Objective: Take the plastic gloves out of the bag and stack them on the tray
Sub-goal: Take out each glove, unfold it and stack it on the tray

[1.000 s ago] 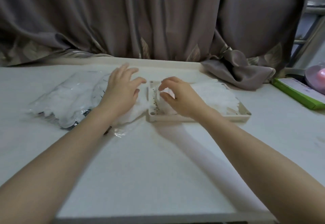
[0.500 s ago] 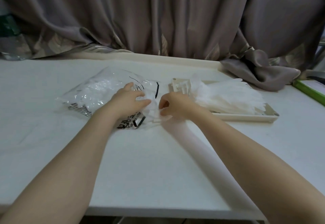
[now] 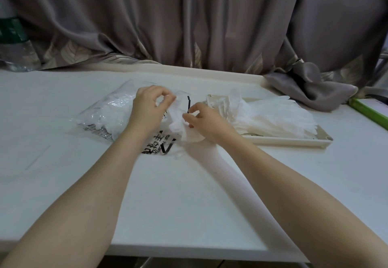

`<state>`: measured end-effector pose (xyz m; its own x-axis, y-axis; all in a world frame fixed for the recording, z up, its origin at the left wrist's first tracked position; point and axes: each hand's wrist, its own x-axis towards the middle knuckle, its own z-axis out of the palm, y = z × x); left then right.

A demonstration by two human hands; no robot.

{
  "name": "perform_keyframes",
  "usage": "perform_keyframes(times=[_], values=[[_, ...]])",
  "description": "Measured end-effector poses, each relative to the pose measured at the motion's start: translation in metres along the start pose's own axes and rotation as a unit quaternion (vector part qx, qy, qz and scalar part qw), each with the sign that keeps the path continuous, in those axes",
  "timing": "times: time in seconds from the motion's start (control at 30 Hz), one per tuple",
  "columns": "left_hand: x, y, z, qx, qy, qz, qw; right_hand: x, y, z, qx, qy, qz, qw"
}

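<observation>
A clear plastic bag (image 3: 105,116) with black print lies on the white table, still holding several thin gloves. At its open right end my left hand (image 3: 149,110) pinches the upper edge of a translucent glove (image 3: 178,120). My right hand (image 3: 203,120) pinches the same glove lower down. The glove hangs crumpled between the two hands, just over the bag's mouth. To the right sits a cream tray (image 3: 294,141) with a stack of gloves (image 3: 273,118) lying flat on it.
A grey curtain hangs behind the table, and a bunched fold (image 3: 310,91) of it rests on the far right of the tabletop. A green-edged box (image 3: 369,112) lies at the right edge. A bottle with a green label (image 3: 12,45) stands far left.
Both hands have risen from the bag's mouth, drawing a glove up and out between them. One second ago they were over the tray's left end.
</observation>
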<state>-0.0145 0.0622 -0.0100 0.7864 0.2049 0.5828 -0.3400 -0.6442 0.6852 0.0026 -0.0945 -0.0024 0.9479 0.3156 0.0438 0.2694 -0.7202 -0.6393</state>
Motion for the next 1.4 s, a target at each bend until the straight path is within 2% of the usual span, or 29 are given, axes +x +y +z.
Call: perform_keyframes(times=[0.07, 0.17, 0.27, 0.33, 0.4, 0.5, 0.57, 0.63, 0.7, 0.77, 0.8, 0.87, 0.9, 0.93, 1.0, 1.03, 1.07, 1.1, 1.13, 1.3, 1.4], values=[[-0.001, 0.007, -0.003, -0.051, 0.021, -0.015, 0.998, 0.003, -0.002, 0.003, -0.059, -0.035, 0.024, 0.997], [-0.002, 0.009, -0.002, -0.110, 0.001, -0.035, 0.993, 0.004, -0.007, 0.012, -0.176, -0.081, 0.014, 0.981], [-0.003, 0.007, 0.000, -0.079, -0.012, -0.042, 0.996, 0.005, -0.005, 0.015, -0.190, -0.048, -0.018, 0.980], [-0.002, 0.007, -0.001, -0.066, -0.011, -0.039, 0.997, 0.007, -0.002, 0.013, -0.119, -0.020, -0.012, 0.993], [-0.002, 0.005, -0.003, -0.046, -0.027, -0.032, 0.998, 0.008, 0.001, 0.008, 0.040, 0.028, 0.001, 0.999], [-0.004, 0.003, -0.004, 0.025, -0.074, 0.004, 0.997, 0.006, 0.006, -0.006, 0.222, 0.104, 0.019, 0.969], [-0.002, -0.001, -0.003, 0.125, -0.101, 0.073, 0.984, 0.006, 0.009, -0.014, 0.322, 0.136, 0.027, 0.936], [0.000, -0.003, 0.001, 0.258, -0.163, 0.104, 0.947, 0.011, 0.012, -0.023, 0.450, 0.154, 0.048, 0.878], [0.002, -0.006, 0.005, 0.384, -0.219, 0.077, 0.893, 0.014, 0.015, -0.032, 0.572, 0.174, 0.088, 0.797], [-0.001, -0.006, 0.010, 0.453, -0.234, 0.011, 0.860, 0.013, 0.018, -0.041, 0.670, 0.148, 0.093, 0.721], [-0.002, -0.007, 0.011, 0.476, -0.229, -0.015, 0.849, 0.009, 0.017, -0.044, 0.707, 0.117, 0.086, 0.692], [-0.004, -0.007, 0.011, 0.497, -0.206, -0.045, 0.842, -0.001, 0.016, -0.047, 0.736, 0.067, 0.078, 0.669], [-0.004, -0.007, 0.010, 0.478, -0.175, -0.042, 0.860, -0.006, 0.016, -0.049, 0.740, 0.044, 0.074, 0.668], [-0.004, -0.004, 0.008, 0.421, -0.135, -0.028, 0.897, -0.008, 0.016, -0.050, 0.733, 0.030, 0.074, 0.675], [-0.006, 0.017, 0.007, 0.180, -0.074, -0.001, 0.981, -0.016, 0.014, -0.052, 0.676, 0.007, 0.064, 0.734], [-0.008, 0.035, 0.007, 0.025, -0.073, -0.018, 0.997, -0.020, 0.013, -0.054, 0.639, -0.005, 0.056, 0.767], [-0.010, 0.055, 0.008, -0.109, -0.108, -0.061, 0.986, -0.023, 0.012, -0.056, 0.605, -0.015, 0.045, 0.795], [-0.012, 0.074, 0.009, -0.205, -0.145, -0.113, 0.961, -0.024, 0.013, -0.057, 0.569, -0.009, 0.022, 0.822], [-0.013, 0.086, 0.011, -0.251, -0.171, -0.157, 0.940, -0.026, 0.013, -0.059, 0.533, 0.001, -0.009, 0.846], [-0.004, 0.100, 0.020, -0.255, -0.181, -0.224, 0.923, -0.041, 0.019, -0.074, 0.382, 0.009, -0.122, 0.916], [-0.003, 0.102, 0.023, -0.328, -0.224, -0.208, 0.894, -0.049, 0.032, -0.082, 0.355, -0.019, -0.134, 0.925]])
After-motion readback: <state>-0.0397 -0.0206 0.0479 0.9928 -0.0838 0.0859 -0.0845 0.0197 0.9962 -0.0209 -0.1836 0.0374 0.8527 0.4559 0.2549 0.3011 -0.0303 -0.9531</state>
